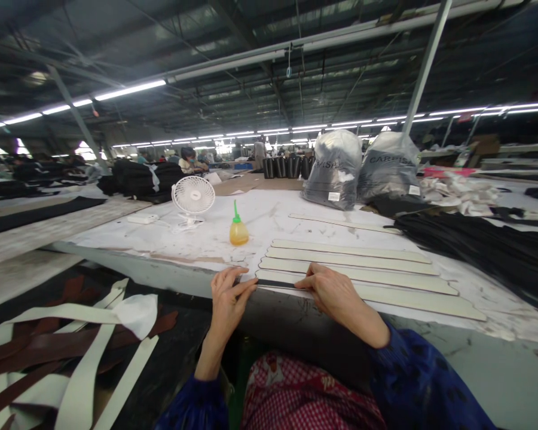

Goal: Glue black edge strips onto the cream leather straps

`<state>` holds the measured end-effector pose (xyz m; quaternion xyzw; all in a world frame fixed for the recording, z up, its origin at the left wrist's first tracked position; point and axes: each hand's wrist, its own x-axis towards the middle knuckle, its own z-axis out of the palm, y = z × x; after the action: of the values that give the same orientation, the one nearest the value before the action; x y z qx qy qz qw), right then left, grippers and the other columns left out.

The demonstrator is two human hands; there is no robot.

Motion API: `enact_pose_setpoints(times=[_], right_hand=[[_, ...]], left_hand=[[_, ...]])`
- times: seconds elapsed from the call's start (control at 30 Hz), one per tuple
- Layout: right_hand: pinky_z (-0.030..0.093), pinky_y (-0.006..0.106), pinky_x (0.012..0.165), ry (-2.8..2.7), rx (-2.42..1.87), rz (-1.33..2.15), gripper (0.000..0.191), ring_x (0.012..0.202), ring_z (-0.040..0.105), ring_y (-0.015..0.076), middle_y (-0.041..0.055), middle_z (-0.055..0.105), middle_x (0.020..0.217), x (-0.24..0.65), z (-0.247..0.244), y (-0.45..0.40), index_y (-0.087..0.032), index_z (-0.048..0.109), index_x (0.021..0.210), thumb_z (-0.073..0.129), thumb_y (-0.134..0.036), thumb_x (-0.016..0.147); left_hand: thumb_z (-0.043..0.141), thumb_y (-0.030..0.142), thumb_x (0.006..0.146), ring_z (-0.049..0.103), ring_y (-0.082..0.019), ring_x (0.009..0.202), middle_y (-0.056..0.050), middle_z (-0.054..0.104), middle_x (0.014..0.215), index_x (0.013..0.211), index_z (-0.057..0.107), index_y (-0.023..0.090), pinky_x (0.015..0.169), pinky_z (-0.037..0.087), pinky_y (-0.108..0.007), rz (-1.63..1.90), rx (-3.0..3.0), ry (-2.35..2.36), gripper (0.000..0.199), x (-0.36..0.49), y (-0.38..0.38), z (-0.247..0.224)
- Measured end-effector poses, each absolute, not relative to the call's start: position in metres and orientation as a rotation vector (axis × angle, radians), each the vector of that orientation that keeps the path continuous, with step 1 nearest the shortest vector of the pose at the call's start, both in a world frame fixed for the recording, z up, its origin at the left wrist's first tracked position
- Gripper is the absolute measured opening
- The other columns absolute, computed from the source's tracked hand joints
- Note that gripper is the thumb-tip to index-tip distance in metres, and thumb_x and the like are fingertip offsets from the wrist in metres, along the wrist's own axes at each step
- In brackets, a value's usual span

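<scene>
A narrow black strip [275, 283] lies along the near edge of the table, over part of the closest cream strip [416, 300]. At its left end, the thumb and fingers of my left hand [226, 297] pinch together. My right hand [334, 294] grips the strip farther right, thumb and forefinger pressed on it, with the wrist over the cream piece. Several more cream strips with dark edges and wavy ends, such as a middle strip [354, 263], lie side by side beyond my hands. One thin cream strip [341, 223] rests farther back.
A squeeze bottle [239, 233] with yellow liquid and a white fan [192, 197] stand beyond my left hand. Plastic-wrapped bags [334, 170] and black material [484, 251] occupy the right. Cream and brown offcuts [85, 346] lie lower left. A person [190, 161] is far back.
</scene>
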<state>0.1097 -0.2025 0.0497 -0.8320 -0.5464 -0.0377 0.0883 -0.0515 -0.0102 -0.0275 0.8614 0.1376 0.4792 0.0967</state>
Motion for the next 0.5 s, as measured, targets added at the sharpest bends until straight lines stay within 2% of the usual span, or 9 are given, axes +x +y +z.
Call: enact_pose_setpoints(times=[0.07, 0.17, 0.27, 0.37, 0.5], right_hand=[[0.033, 0.026, 0.06, -1.617, -2.473, -0.118, 0.038, 0.082, 0.059, 0.0174, 0.0038, 0.061, 0.091, 0.11, 0.05, -0.202, -0.037, 0.073, 0.101, 0.049, -0.012, 0.086], [0.035, 0.026, 0.062, -1.626, -2.479, -0.113, 0.04, 0.083, 0.059, 0.0176, 0.0038, 0.061, 0.093, 0.111, 0.051, -0.202, -0.037, 0.073, 0.102, 0.049, -0.01, 0.085], [0.037, 0.026, 0.065, -1.653, -2.486, -0.092, 0.041, 0.085, 0.06, 0.0178, 0.0043, 0.062, 0.095, 0.109, 0.055, -0.202, -0.036, 0.073, 0.103, 0.049, -0.009, 0.083], [0.04, 0.026, 0.066, -1.663, -2.482, -0.047, 0.042, 0.085, 0.061, 0.0179, 0.005, 0.062, 0.095, 0.109, 0.059, -0.201, -0.036, 0.071, 0.108, 0.048, -0.01, 0.085], [0.041, 0.025, 0.069, -1.651, -2.386, 0.044, 0.039, 0.085, 0.061, 0.0165, 0.0036, 0.064, 0.095, 0.122, 0.063, -0.211, -0.036, 0.071, 0.109, 0.049, -0.013, 0.086]], left_hand=[[0.053, 0.029, 0.091, 0.052, -0.023, 0.112, -0.005, 0.063, 0.116, 0.105, 0.07, 0.027, 0.097, 0.039, -0.043, 1.426, 2.352, 0.452, 0.022, -0.055, -0.008, -0.025], [0.049, 0.027, 0.093, 0.056, -0.02, 0.108, -0.007, 0.063, 0.109, 0.107, 0.067, 0.021, 0.096, 0.043, -0.038, 1.439, 2.108, 0.5, 0.024, -0.055, -0.016, -0.016], [0.048, 0.023, 0.093, 0.058, -0.019, 0.1, -0.006, 0.064, 0.101, 0.1, 0.067, 0.019, 0.091, 0.045, -0.034, 1.289, 2.166, 0.298, 0.021, -0.041, -0.038, -0.007], [0.041, 0.017, 0.094, 0.057, -0.018, 0.096, -0.006, 0.065, 0.097, 0.107, 0.064, 0.018, 0.086, 0.046, -0.033, 1.106, 2.3, 0.092, 0.026, -0.022, -0.058, -0.004], [0.037, 0.014, 0.095, 0.053, -0.019, 0.092, -0.006, 0.064, 0.095, 0.112, 0.062, 0.019, 0.084, 0.045, -0.035, 1.053, 2.425, 0.053, 0.031, -0.009, -0.065, -0.012]])
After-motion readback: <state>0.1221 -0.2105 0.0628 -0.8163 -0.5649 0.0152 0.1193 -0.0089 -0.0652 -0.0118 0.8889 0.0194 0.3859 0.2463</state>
